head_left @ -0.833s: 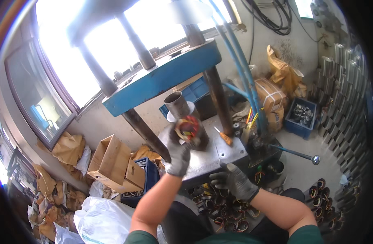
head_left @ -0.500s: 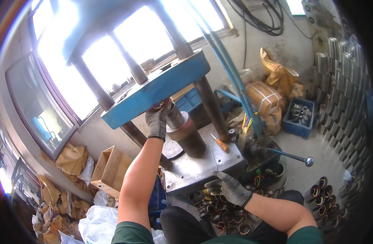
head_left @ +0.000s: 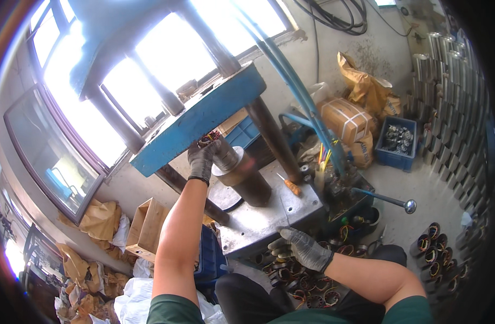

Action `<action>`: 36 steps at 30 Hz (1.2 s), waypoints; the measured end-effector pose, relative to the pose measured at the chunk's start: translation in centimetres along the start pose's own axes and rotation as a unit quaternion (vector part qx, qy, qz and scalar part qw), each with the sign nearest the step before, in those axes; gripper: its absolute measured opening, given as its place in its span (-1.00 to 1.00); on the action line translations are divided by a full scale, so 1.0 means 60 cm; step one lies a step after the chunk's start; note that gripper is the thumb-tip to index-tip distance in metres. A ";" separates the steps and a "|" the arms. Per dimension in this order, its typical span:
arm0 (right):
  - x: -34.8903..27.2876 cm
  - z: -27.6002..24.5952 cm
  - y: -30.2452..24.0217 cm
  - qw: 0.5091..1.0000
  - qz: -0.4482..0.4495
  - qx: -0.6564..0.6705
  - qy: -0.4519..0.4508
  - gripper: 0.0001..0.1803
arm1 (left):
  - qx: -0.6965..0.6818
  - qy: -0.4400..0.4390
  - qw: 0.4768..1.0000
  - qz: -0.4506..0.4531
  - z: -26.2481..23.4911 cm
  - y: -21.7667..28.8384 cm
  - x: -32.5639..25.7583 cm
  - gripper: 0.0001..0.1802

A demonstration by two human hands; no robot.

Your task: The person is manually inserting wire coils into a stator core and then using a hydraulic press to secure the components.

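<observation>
Left hand (head_left: 202,159), gloved, is raised with its fingers (head_left: 196,154) closed around a wound coil part (head_left: 209,138) with reddish wires, held right at the top of the dark metal cylinder (head_left: 241,175) and just under the blue press plate (head_left: 200,121). Right hand (head_left: 304,248), also gloved, rests at the front edge of the steel counter (head_left: 258,221), fingers loosely curled, gripping nothing that I can see.

Risks, as judged from here:
- Pinch hazard: left fingers sit between cylinder top and press plate; if the plate comes down, they get caught.
- The lever with the ball knob (head_left: 409,206) is near the right arm; a bump could set the press off.
- Coil part seated crooked on the cylinder could jam or have its wires crushed.
- Loose wire ends may snag the glove.
- More wound coils (head_left: 431,248) lie on the floor near the knees, easy to kick.
</observation>
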State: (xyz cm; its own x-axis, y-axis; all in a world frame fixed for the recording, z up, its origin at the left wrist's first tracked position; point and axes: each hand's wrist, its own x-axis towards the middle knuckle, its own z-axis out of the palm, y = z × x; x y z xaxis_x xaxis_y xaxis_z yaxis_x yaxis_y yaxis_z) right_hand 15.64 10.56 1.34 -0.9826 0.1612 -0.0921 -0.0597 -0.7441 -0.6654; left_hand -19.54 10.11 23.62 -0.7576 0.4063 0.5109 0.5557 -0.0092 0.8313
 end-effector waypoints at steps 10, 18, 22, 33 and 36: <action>-0.012 0.040 -0.024 0.999 0.016 -0.046 -0.010 -0.49 | -0.052 0.003 0.998 -0.029 -0.004 0.009 -0.001 -0.30; -0.005 0.007 0.014 0.999 0.040 -0.035 -0.002 -0.55 | -0.023 -0.006 0.999 0.040 -0.015 -0.044 0.011 -0.15; -0.007 -0.005 0.019 0.997 0.036 -0.063 -0.003 -0.51 | 0.174 -0.004 0.984 0.039 -0.011 -0.011 -0.007 0.00; -0.001 -0.010 0.007 0.986 0.035 -0.158 -0.027 -0.63 | 0.126 -0.063 0.989 0.052 -0.040 -0.091 0.042 -0.07; -0.015 -0.020 -0.003 0.971 0.021 -0.237 -0.017 -0.61 | 0.076 -0.067 0.995 -0.013 -0.039 -0.041 -0.026 0.03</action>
State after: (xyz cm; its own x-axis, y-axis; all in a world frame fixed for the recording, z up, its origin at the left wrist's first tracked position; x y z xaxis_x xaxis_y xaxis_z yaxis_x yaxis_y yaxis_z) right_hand 16.76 11.29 0.65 -0.9881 0.1099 -0.1079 0.0607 -0.3658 -0.9287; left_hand -20.53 7.35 21.29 -0.7256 0.5232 0.4470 0.5894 0.1373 0.7961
